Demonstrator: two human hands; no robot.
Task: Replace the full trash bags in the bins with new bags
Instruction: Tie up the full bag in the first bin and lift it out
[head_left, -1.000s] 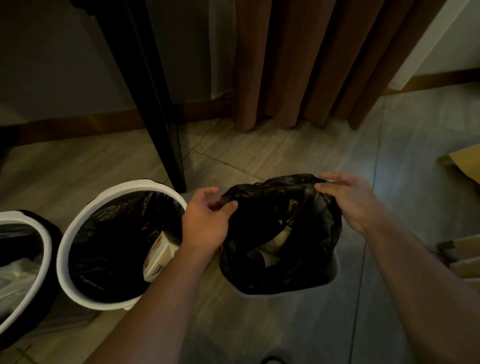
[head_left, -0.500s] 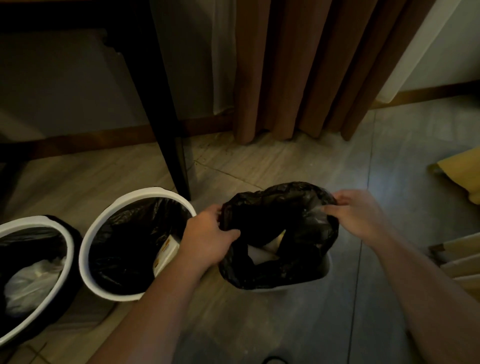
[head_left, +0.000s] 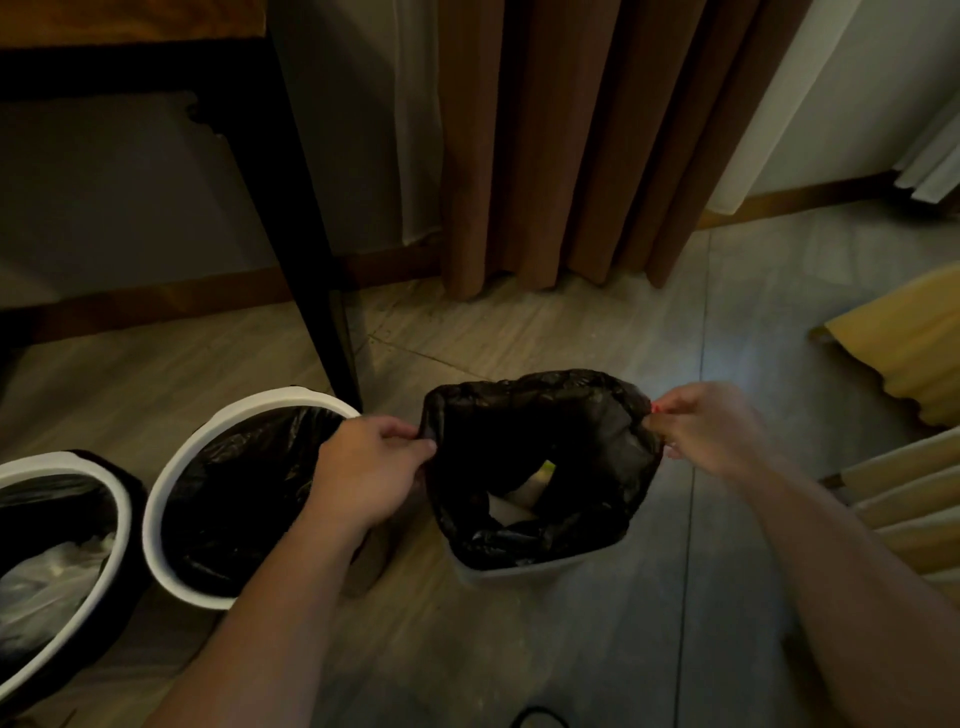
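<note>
While the black trash bag (head_left: 545, 431) is held with its lower part seated in the small pale bin (head_left: 519, 569) on the floor, its left edge is pinched by the left hand (head_left: 371, 465) and its right edge by the right hand (head_left: 711, 428), so that the mouth is stretched wide. Something pale, possibly paper rubbish, is seen dimly inside. A white-rimmed bin (head_left: 152, 519) lined in black is seen just to its left, with a second bin (head_left: 62, 461) beyond.
</note>
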